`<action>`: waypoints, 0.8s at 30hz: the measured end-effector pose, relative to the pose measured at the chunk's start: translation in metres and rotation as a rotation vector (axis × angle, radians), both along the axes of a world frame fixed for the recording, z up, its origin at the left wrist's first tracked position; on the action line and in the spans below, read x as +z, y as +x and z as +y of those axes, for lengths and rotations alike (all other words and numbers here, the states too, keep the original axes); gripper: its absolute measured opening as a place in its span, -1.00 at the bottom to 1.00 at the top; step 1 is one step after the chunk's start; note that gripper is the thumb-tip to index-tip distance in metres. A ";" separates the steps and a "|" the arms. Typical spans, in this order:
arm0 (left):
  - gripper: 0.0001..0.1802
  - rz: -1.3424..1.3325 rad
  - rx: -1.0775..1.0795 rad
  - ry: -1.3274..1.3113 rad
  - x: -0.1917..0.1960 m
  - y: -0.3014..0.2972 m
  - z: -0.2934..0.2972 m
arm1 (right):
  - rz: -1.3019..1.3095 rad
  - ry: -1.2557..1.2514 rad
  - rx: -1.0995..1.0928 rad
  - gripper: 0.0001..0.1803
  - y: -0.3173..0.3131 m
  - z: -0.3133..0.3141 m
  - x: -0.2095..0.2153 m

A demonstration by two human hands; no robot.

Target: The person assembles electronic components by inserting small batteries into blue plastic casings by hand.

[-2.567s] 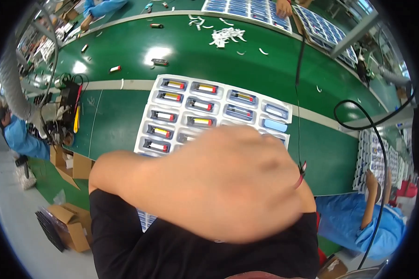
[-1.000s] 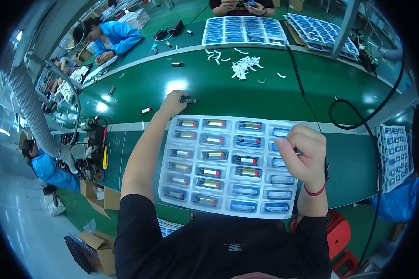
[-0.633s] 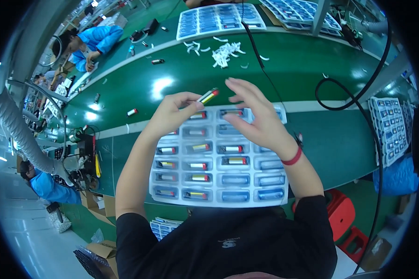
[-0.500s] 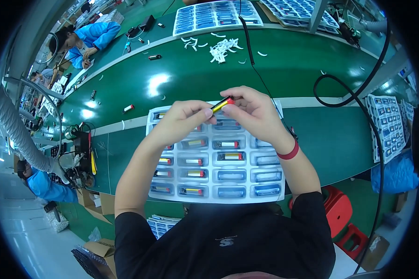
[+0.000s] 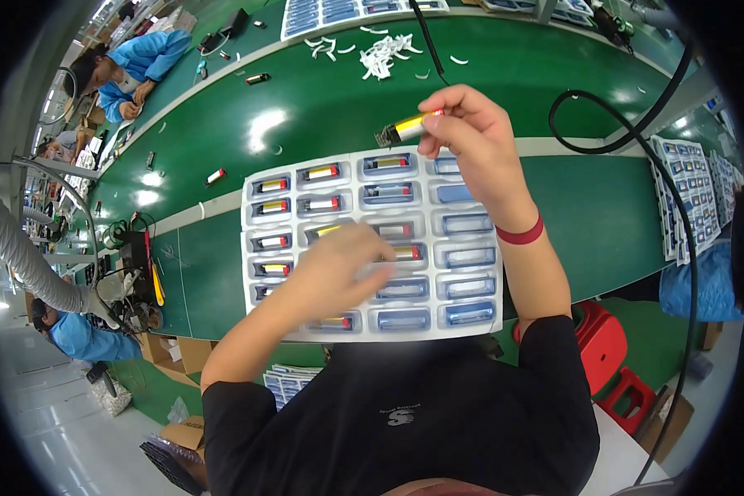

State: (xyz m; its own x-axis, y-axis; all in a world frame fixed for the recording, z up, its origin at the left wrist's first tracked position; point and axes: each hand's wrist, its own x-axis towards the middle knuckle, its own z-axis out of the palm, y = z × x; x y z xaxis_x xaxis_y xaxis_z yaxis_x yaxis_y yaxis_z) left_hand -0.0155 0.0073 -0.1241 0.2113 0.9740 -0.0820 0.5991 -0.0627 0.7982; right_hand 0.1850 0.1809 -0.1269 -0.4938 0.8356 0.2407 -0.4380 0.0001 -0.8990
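Note:
Above the far right part of the tray, my right hand [image 5: 475,145] pinches a small cylindrical battery [image 5: 409,127] by its red end. The battery has a yellow and white band, and its dark other end points left. My left hand [image 5: 339,269], blurred by motion, is over the middle of the white moulded tray [image 5: 362,324]. Its thumb and fingers look apart, and I see nothing held in them. Similar batteries lie in many of the tray's pockets, while the visible near-right pockets show only blue-tinted plastic.
Across the green bench lie a pile of white curved strips [image 5: 384,56] and a loose battery [image 5: 216,177]. A black cable [image 5: 628,161] loops at right. Filled trays [image 5: 688,202] stand at far right, a red stool [image 5: 599,347] below. A co-worker in blue [image 5: 149,62] sits at far left.
My hands have parted. The left hand has let go of the battery and come down over the tray's middle; the right has lifted the battery away and to the right.

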 end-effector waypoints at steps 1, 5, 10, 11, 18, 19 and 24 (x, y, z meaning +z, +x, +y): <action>-0.79 0.134 -0.161 0.121 -0.008 0.005 -0.006 | -0.005 -0.008 -0.001 -0.83 -0.002 0.000 0.001; -0.77 0.178 -0.337 0.145 -0.038 0.009 -0.014 | 0.010 -0.028 0.029 -0.81 -0.006 0.000 0.003; -0.84 0.248 -0.411 0.268 -0.045 0.023 -0.014 | -0.035 0.023 0.032 -0.80 -0.006 -0.004 0.004; -0.84 0.251 -0.411 0.275 -0.046 0.024 -0.016 | -0.033 0.030 0.032 -0.80 -0.006 -0.006 0.005; -0.39 -0.692 0.053 -0.348 -0.036 -0.006 -0.008 | 0.045 -0.079 0.091 -0.78 -0.005 -0.017 0.005; -0.39 -0.697 0.054 -0.333 -0.035 -0.010 -0.002 | 0.041 -0.066 0.098 -0.78 -0.004 -0.019 0.007; -0.44 -1.342 0.166 -0.414 -0.017 -0.024 0.026 | -0.016 -0.056 0.147 -0.74 -0.011 -0.027 0.006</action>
State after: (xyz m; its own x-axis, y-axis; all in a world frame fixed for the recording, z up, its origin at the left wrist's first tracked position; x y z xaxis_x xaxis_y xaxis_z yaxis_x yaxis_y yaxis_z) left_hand -0.0392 0.0337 -0.1410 0.2431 0.9501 -0.1955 -0.6418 0.3087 0.7020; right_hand 0.1742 0.1537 -0.1209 -0.6153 0.7659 0.1865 -0.4150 -0.1136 -0.9027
